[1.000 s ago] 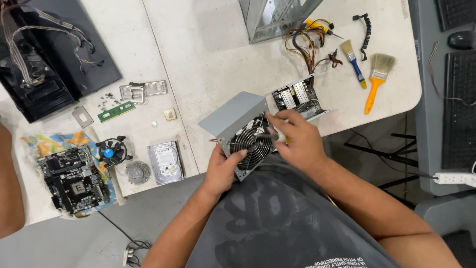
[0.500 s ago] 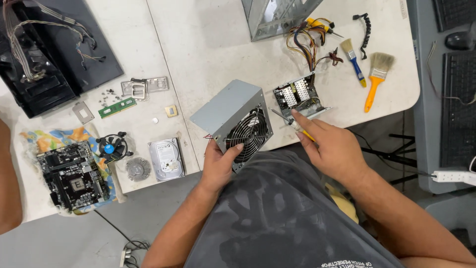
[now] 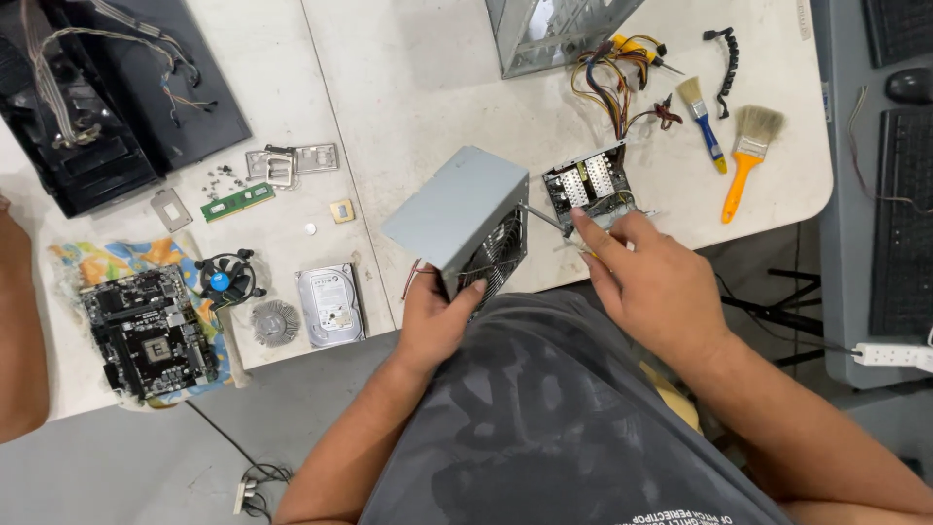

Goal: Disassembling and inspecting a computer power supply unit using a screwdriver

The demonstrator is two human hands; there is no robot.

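grey sheet metal makes up the power supply cover (image 3: 457,209), which sits tilted at the front edge of the pale, scuffed worktop (image 3: 418,87), its fan grille facing the person. the left hand (image 3: 434,316) grips the cover's lower corner, fingers closed on it. the right hand (image 3: 649,282), just right of the cover, is closed around a screwdriver (image 3: 544,216) whose tip touches the cover's side. just beyond that hand lies the bare power supply board (image 3: 593,185), its coloured wires (image 3: 622,83) running up to a metal case frame (image 3: 554,34). right of the cover, well apart, lie a blue brush (image 3: 702,109) and an orange brush (image 3: 746,156). left of the cover lie a hard drive (image 3: 330,305), a cooler fan (image 3: 225,279), a motherboard (image 3: 148,335) on a colourful cloth, a green memory stick (image 3: 236,202) and a black case panel (image 3: 107,92). below the cover's edge of the worktop is grey floor (image 3: 117,472). a second desk with keyboards (image 3: 899,219) stands far right
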